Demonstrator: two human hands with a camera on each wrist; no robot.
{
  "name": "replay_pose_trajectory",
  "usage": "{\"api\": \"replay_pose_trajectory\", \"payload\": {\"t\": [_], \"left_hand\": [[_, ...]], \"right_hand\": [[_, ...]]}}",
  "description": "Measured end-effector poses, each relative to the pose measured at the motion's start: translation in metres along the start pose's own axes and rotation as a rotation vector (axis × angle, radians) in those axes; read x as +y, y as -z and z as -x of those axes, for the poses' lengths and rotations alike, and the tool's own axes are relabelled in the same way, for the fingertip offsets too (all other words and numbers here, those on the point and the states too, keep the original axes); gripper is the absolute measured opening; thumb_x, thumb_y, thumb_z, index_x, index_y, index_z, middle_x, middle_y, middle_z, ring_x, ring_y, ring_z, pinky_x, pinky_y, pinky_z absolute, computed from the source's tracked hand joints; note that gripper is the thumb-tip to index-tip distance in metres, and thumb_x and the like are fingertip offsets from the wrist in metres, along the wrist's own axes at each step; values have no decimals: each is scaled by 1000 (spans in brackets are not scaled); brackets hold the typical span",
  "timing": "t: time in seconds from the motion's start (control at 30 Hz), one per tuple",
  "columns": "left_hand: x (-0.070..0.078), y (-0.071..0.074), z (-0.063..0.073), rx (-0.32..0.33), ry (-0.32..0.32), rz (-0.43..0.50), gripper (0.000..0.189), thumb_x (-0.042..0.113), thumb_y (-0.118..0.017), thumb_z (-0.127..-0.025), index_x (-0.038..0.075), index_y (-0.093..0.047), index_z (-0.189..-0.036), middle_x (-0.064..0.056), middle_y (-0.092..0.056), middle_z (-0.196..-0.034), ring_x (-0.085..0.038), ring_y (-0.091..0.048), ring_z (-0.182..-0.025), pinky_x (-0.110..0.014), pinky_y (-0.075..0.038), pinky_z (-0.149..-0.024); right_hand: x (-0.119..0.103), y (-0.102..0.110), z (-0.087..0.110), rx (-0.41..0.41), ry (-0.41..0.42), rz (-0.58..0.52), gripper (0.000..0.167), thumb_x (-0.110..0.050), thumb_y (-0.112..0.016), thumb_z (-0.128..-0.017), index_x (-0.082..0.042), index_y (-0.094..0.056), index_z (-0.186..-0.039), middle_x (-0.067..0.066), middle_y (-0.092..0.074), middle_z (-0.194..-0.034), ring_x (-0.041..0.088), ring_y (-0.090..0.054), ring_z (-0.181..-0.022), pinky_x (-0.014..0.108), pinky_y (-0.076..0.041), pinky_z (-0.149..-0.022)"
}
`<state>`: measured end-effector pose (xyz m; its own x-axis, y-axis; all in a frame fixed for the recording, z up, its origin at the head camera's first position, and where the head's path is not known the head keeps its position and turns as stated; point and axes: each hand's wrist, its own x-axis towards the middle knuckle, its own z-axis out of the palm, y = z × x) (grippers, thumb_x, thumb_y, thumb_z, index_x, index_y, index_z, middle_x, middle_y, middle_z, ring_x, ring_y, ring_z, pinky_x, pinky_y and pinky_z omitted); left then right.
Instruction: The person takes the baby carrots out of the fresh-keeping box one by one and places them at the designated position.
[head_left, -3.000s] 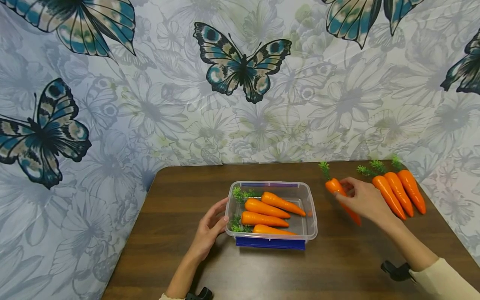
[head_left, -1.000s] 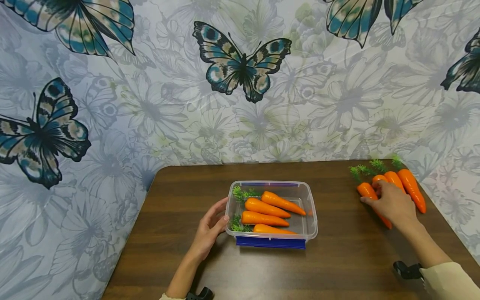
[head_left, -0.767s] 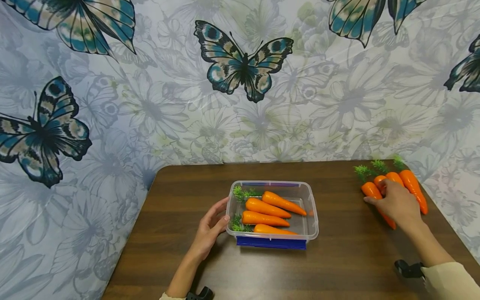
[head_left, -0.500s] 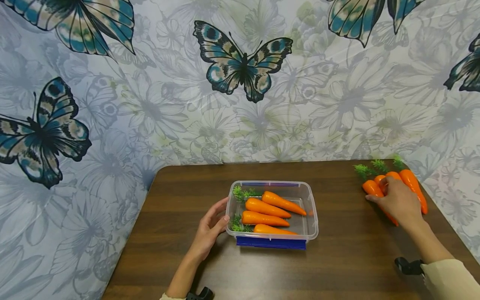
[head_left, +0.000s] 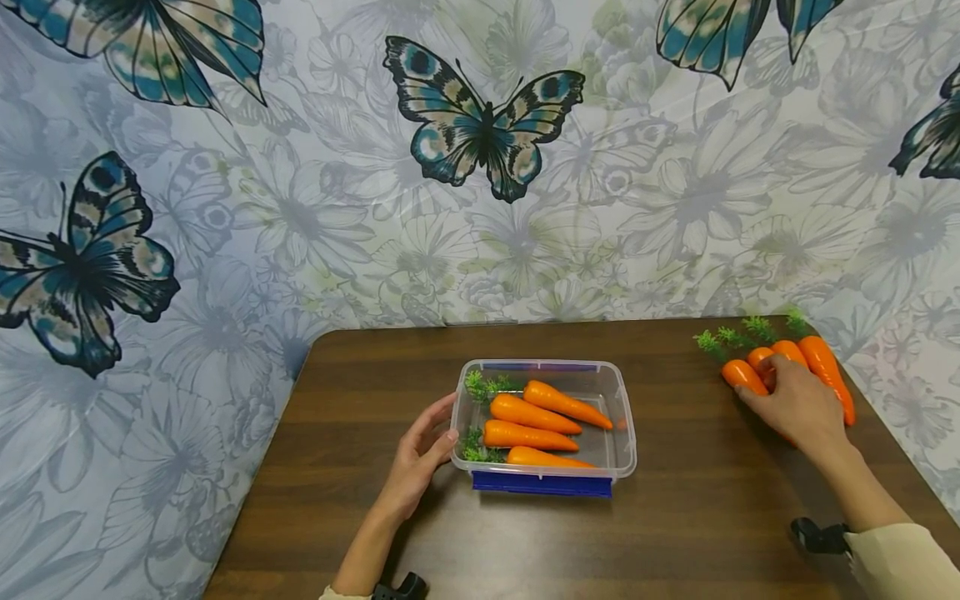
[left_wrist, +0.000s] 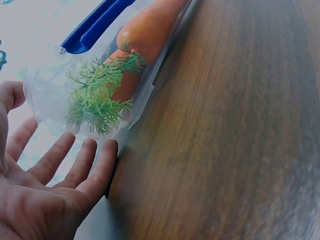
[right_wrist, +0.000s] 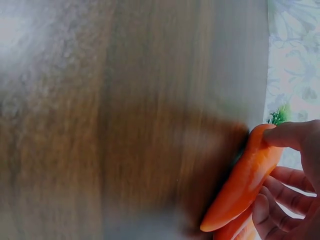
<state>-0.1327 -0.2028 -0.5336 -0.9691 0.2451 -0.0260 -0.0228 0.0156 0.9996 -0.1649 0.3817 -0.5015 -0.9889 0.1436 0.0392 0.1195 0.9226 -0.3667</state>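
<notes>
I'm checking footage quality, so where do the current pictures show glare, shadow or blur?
Head view: mostly clear, pale sheen on the near tabletop, soft shadow below the plastic box; left wrist view: backdrop behind the left hand washed out nearly white, tabletop soft at lower right; right wrist view: bright glare at upper left, dark blurry patch beside the carrot.

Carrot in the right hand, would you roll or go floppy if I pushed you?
The carrot would probably roll in a curve, being rounded, fat at one end and narrow at the other. It looks stiff, since its body shows no sagging. It might slip in the right hand, because its skin is shiny.
</notes>
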Motion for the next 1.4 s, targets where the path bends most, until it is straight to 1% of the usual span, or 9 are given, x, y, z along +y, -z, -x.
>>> {"api": "replay_pose_trajectory", "payload": {"t": [0.07,0.2,0.3,0.43,0.5,0.6,0.87,1.17,1.4], "left_hand": [[0,0,0,-1,0,-2,55,19,-62,-110,28,-47,-163,-12,-50,-164,-45,-56,-143,-53,-59,-108],[0,1,0,0,0,-6,55,19,-62,-110,29,-47,-163,-12,-50,-164,-44,-56,-142,-55,-58,-108],[0,1,0,-2,-3,-6,55,19,-62,-110,28,-47,-163,-12,-50,-163,-44,-56,-142,-51,-60,-107],[-1,1,0,-1,-3,-4,55,19,-62,-110,28,-47,-163,-12,-50,-163,-44,-57,-141,-44,-61,-105],[-2,1,0,2,-4,-5,56,18,-62,-110,28,-47,-163,-13,-50,-163,-44,-57,-141,-44,-61,-104],[-2,1,0,10,-6,-10,56,19,-63,-110,27,-47,-162,-14,-51,-163,-44,-59,-139,-44,-61,-104],[-2,1,-1,8,-10,-11,55,19,-62,-110,27,-47,-162,-13,-51,-163,-42,-58,-139,-46,-61,-105],[-2,1,0,2,-15,-8,55,19,-62,-110,28,-47,-162,-11,-50,-164,-44,-55,-143,-53,-59,-108],[-3,1,0,4,-12,-1,55,18,-62,-110,27,-46,-163,-13,-50,-164,-43,-57,-142,-45,-61,-105]], "right_hand": [[-1,0,0,-1,-2,4,62,-47,-79,-94,5,-57,-121,21,-66,-97,35,-62,-73,46,-46,-55],[-2,-2,0,6,-23,10,66,-50,-78,-96,6,-57,-123,22,-66,-96,38,-63,-74,48,-47,-54],[-3,-2,1,7,-41,7,65,-52,-76,-97,6,-57,-122,22,-66,-96,39,-63,-75,49,-46,-55],[-5,-2,2,16,-43,0,65,-51,-75,-97,6,-58,-121,24,-68,-98,40,-65,-76,50,-47,-54],[-5,-1,2,26,-37,-3,67,-51,-75,-97,8,-58,-124,26,-69,-100,41,-66,-76,51,-48,-54],[-6,-2,3,30,-36,-6,68,-52,-75,-97,8,-57,-124,25,-68,-99,41,-66,-76,51,-48,-54],[-6,-1,4,38,-42,-6,70,-54,-76,-96,7,-57,-125,24,-68,-98,41,-66,-76,50,-47,-54],[-5,0,3,22,-47,14,70,-56,-75,-96,6,-58,-123,21,-67,-96,39,-65,-76,47,-47,-53],[-3,-1,4,37,-40,15,69,-55,-75,-96,5,-58,-124,23,-68,-98,40,-66,-78,47,-47,-54]]}}
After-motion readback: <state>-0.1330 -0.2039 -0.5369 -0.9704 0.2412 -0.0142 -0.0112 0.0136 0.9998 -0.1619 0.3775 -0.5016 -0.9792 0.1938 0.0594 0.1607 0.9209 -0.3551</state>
